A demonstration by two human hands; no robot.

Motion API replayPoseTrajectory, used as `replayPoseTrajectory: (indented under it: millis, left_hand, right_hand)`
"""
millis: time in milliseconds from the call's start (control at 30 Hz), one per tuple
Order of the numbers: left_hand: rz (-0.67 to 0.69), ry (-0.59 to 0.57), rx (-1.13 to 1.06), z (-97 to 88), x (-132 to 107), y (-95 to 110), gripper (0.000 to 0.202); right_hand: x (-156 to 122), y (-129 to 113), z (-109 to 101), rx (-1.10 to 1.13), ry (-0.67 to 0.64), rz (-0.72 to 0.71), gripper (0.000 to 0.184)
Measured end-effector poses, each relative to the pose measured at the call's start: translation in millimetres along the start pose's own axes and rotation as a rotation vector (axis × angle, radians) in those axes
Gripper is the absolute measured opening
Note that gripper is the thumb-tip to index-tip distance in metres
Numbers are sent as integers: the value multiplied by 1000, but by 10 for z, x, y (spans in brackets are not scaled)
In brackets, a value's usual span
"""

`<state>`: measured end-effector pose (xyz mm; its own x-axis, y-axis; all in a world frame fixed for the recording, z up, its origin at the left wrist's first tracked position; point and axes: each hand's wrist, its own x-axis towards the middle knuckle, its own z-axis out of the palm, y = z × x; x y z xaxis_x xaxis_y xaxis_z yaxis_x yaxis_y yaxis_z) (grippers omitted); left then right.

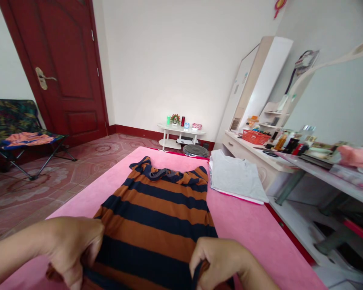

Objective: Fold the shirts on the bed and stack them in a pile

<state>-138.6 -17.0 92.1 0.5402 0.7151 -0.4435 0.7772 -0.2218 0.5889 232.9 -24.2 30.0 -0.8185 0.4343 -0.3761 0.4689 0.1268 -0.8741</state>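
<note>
A shirt [160, 225] with wide brown and navy stripes lies spread on a pink-covered surface [230, 225], its collar end away from me. My left hand [74, 245] is closed on the shirt's near left part, fingers pinching the cloth. On the near right, my right hand [219, 262] grips a fold of the same shirt between thumb and fingers. The cloth bunches between and below the hands, and the lowest part runs out of view. Beyond my right hand, a stack of folded clothes [237, 173] with a grey top piece lies at the far right corner.
To the right stand a white dresser [260, 157] with bottles, a red basket [255, 137] and a mirror [339, 104]. A small white table [181, 129] is by the far wall. At left are a folding chair [15, 121] with clothing on it and a red door [57, 68].
</note>
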Motion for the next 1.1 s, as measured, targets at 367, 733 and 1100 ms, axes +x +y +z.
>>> replayPoseTrajectory:
  millis: [367,733,1100]
  left_hand:
    - [352,434,243,462,1538,538,52]
    - [211,651,451,901,1976,446,56]
    - [211,638,382,854,1947,450,57]
  right_hand:
    - [32,59,-89,387,163,-54,46]
    - [314,687,-847,388,1376,-63,37]
    - [1087,600,-1976,14,1169,212,47]
